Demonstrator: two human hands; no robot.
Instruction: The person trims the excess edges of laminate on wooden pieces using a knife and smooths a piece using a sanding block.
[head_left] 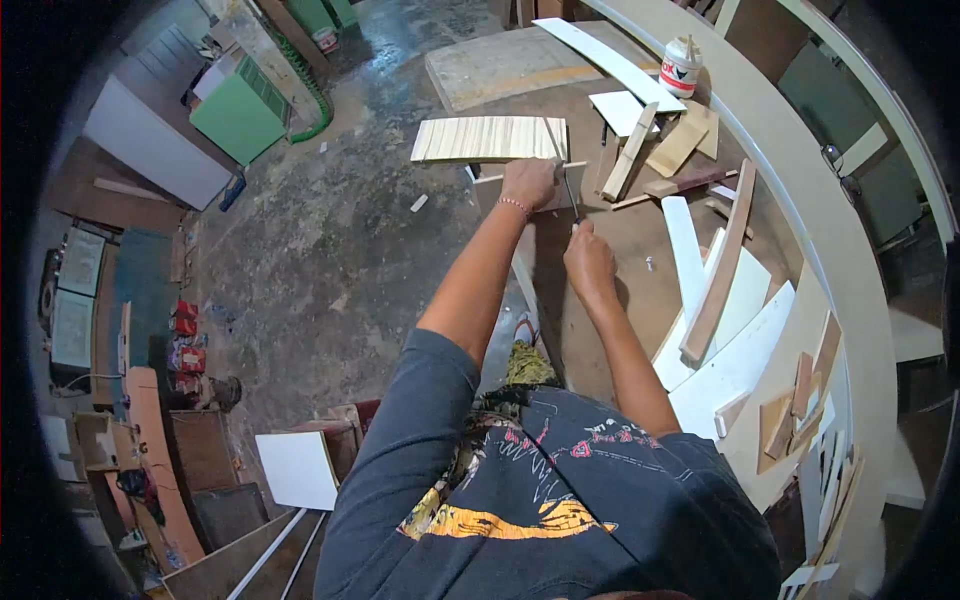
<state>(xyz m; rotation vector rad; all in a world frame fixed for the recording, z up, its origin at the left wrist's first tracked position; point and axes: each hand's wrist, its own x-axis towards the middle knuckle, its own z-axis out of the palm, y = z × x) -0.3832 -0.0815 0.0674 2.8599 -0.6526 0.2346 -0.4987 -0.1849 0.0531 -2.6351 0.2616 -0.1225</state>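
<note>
My left hand point(532, 185) is closed around a thin pale wooden stick point(487, 180), whose ends stick out on both sides of the fist. In my right hand point(590, 262) is the handle of a long, thin, dark metal tool point(571, 192). Its narrow blade reaches away past my left knuckles, and I cannot tell whether it is a file or a saw. Just beyond my left hand lies a cream panel point(488, 139) with a slatted surface, at the left edge of the brown worktable point(560, 262).
White curved boards point(735, 375) and wooden blocks point(722, 270) lie to the right. A white glue tub point(680, 66) stands at the far right, near the curved pale rim point(850, 330). On the floor at left are a green cabinet point(240, 112) and a white panel point(296, 472).
</note>
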